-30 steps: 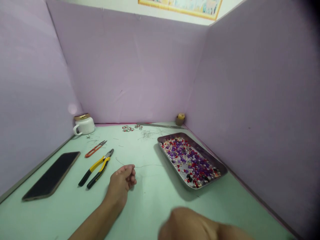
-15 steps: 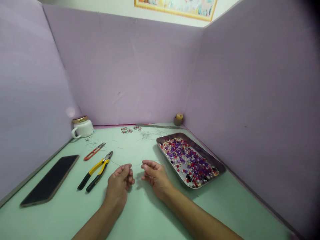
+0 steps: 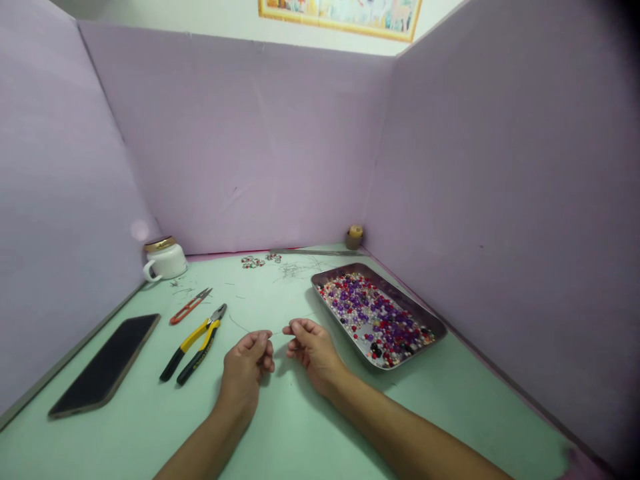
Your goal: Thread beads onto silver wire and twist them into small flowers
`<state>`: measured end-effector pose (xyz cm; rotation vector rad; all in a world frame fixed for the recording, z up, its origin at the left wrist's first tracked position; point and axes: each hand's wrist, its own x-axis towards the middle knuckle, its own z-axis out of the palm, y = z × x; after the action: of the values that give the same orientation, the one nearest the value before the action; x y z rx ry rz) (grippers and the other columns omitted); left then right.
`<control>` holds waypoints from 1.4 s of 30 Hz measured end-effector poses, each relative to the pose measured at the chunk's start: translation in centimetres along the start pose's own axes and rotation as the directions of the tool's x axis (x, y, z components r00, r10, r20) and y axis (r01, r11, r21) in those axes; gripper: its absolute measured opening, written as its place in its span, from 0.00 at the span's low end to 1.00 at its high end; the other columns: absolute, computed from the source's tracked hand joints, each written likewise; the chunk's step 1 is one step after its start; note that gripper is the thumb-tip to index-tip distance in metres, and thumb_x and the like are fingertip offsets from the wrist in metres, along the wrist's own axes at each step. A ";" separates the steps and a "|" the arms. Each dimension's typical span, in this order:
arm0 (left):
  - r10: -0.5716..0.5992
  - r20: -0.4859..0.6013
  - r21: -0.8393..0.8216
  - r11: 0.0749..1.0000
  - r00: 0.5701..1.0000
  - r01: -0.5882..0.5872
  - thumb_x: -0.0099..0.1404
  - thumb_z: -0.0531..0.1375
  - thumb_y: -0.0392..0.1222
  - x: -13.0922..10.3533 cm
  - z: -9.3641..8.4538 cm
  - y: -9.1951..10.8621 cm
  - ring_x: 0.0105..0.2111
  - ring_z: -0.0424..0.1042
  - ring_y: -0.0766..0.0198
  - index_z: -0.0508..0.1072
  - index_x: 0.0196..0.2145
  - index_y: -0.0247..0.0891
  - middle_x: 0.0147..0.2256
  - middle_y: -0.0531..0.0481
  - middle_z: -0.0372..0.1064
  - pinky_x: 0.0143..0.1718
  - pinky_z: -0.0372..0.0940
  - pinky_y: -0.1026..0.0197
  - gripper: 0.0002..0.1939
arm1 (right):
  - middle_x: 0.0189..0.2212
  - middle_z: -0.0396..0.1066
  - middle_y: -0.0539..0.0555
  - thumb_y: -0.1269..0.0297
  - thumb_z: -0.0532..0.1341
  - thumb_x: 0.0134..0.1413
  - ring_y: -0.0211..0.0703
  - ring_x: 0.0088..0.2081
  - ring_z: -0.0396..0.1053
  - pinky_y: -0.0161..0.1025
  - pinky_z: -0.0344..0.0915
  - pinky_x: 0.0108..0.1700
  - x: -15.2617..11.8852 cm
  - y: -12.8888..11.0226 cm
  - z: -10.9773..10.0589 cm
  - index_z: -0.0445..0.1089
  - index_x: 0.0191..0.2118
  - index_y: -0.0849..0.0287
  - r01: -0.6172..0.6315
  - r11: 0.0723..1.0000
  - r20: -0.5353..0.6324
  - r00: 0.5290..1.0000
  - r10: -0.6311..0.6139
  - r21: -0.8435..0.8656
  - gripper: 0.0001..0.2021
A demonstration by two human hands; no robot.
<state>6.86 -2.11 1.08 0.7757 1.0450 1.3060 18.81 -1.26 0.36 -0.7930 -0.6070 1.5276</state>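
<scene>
A thin wire (image 3: 239, 324) runs between my two hands above the green tabletop, its loose end curving up and left past the fingers. My left hand (image 3: 249, 357) pinches it between thumb and forefinger. Opposite, my right hand (image 3: 313, 350) pinches the same wire a short way off, thumb against forefinger, the other fingers curled. To the right is a metal tray (image 3: 345, 339) of red, purple, white and black beads (image 3: 375, 310). Pliers with yellow and black handles (image 3: 197, 343) lie open left of my left hand.
Orange-handled thread snips (image 3: 190, 307) and a dark phone (image 3: 107, 363) lie at the left. A lidded white mug (image 3: 167, 262) stands behind them. Beaded rings (image 3: 253, 262), cut wires (image 3: 293, 269) and a small yellow-topped pot (image 3: 355, 237) are at the back. Purple panels (image 3: 235, 133) enclose the table.
My hands have come closer together, shortening the stretch of wire between them. The left has shifted slightly right. The view has turned a little.
</scene>
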 end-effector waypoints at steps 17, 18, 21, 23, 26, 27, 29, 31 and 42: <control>0.009 0.021 0.156 0.988 1.000 -0.012 0.50 0.60 0.45 -0.1 0.1 -0.1 0.16 0.55 0.73 0.66 0.22 0.35 0.18 0.57 0.61 0.18 0.50 0.68 0.10 | 0.26 0.70 0.52 0.62 0.64 0.39 0.30 0.19 0.64 0.28 0.64 0.20 0.3 -0.7 0.0 0.62 0.28 0.63 0.029 0.996 -0.001 1.000 -0.029 0.085 0.12; 0.009 0.024 0.164 0.986 1.000 -0.013 0.50 0.60 0.45 -0.1 0.1 -0.1 0.16 0.56 0.73 0.66 0.22 0.35 0.18 0.57 0.61 0.18 0.50 0.68 0.10 | 0.26 0.70 0.52 0.61 0.64 0.39 0.30 0.19 0.64 0.28 0.64 0.20 0.3 -0.7 0.0 0.62 0.28 0.63 0.031 0.995 0.000 1.000 -0.032 0.098 0.12; 0.005 0.018 0.168 0.986 1.000 -0.008 0.49 0.61 0.45 -0.1 0.1 0.0 0.16 0.56 0.73 0.66 0.21 0.35 0.18 0.58 0.61 0.18 0.51 0.68 0.10 | 0.27 0.70 0.52 0.61 0.63 0.39 0.30 0.18 0.64 0.28 0.64 0.20 0.5 -1.1 -0.1 0.61 0.29 0.62 0.051 0.992 -0.015 0.999 -0.050 0.116 0.13; -0.005 0.009 0.158 0.987 1.000 0.003 0.48 0.61 0.45 -0.2 0.2 0.1 0.15 0.56 0.73 0.66 0.21 0.35 0.18 0.57 0.61 0.18 0.51 0.68 0.10 | 0.26 0.70 0.52 0.61 0.64 0.39 0.30 0.18 0.64 0.28 0.64 0.20 0.6 -1.3 -0.2 0.60 0.29 0.61 0.069 0.990 -0.032 0.997 -0.066 0.124 0.13; -0.008 0.004 0.161 0.987 1.000 0.007 0.47 0.61 0.45 -0.2 0.2 0.1 0.15 0.56 0.73 0.65 0.21 0.35 0.17 0.57 0.61 0.17 0.51 0.68 0.11 | 0.26 0.70 0.51 0.60 0.64 0.39 0.30 0.18 0.64 0.29 0.65 0.21 0.7 -1.6 -0.3 0.59 0.29 0.61 0.085 0.986 -0.046 0.996 -0.079 0.146 0.14; -0.005 0.003 0.169 0.986 1.000 0.005 0.47 0.61 0.45 -0.2 0.2 0.1 0.15 0.56 0.73 0.65 0.21 0.35 0.17 0.57 0.61 0.17 0.50 0.68 0.11 | 0.26 0.70 0.51 0.61 0.64 0.39 0.30 0.19 0.64 0.29 0.65 0.21 0.7 -1.6 -0.3 0.59 0.29 0.61 0.089 0.985 -0.048 0.995 -0.083 0.149 0.14; -0.001 -0.010 0.205 0.979 1.000 0.003 0.48 0.60 0.44 -0.2 0.1 0.0 0.14 0.55 0.74 0.65 0.20 0.35 0.15 0.58 0.59 0.16 0.49 0.69 0.11 | 0.26 0.70 0.51 0.61 0.64 0.38 0.29 0.19 0.64 0.29 0.65 0.22 0.7 -1.7 -0.3 0.60 0.27 0.61 0.103 0.984 -0.044 0.994 -0.097 0.144 0.13; 0.003 -0.025 0.261 0.965 1.000 0.004 0.49 0.59 0.44 -0.1 0.1 0.0 0.13 0.54 0.74 0.64 0.18 0.35 0.13 0.58 0.57 0.15 0.48 0.69 0.10 | 0.24 0.69 0.50 0.62 0.65 0.38 0.29 0.20 0.64 0.28 0.65 0.22 0.7 -1.7 -0.4 0.60 0.26 0.61 0.127 0.983 -0.039 0.992 -0.123 0.134 0.13; 0.042 0.025 0.423 0.905 0.999 -0.048 0.50 0.58 0.45 -0.2 0.1 0.2 0.12 0.51 0.73 0.63 0.16 0.36 0.10 0.58 0.54 0.14 0.46 0.69 0.12 | 0.30 0.69 0.52 0.59 0.65 0.37 0.31 0.25 0.64 0.30 0.65 0.26 0.7 -2.5 -0.3 0.66 0.32 0.61 0.118 0.992 -0.006 0.993 -0.118 0.044 0.14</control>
<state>6.86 -2.28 1.29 1.1396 1.3278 1.1192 20.62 -0.29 1.95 -0.7136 -0.6051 1.4270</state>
